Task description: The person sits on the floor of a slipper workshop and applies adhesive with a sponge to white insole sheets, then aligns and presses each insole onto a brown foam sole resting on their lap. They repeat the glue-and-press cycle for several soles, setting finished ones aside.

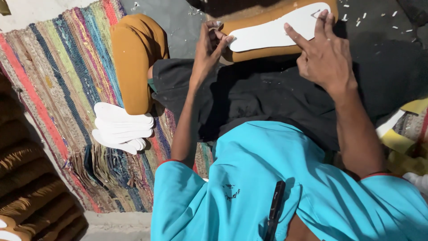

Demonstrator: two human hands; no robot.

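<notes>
The left hand (207, 49) pinches the heel end of a white sole-shaped cutout (272, 31), fingers closed on its edge. The right hand (325, 56) presses the cutout's toe end with spread fingers (296, 38), lying flat on it rather than gripping. The cutout lies on a tan sole-shaped piece (267, 52) across the person's dark-clothed lap. A stack of white cutouts (120, 127) rests on the striped woven rug (58, 89), near its lower edge, beside another tan piece (136, 58).
</notes>
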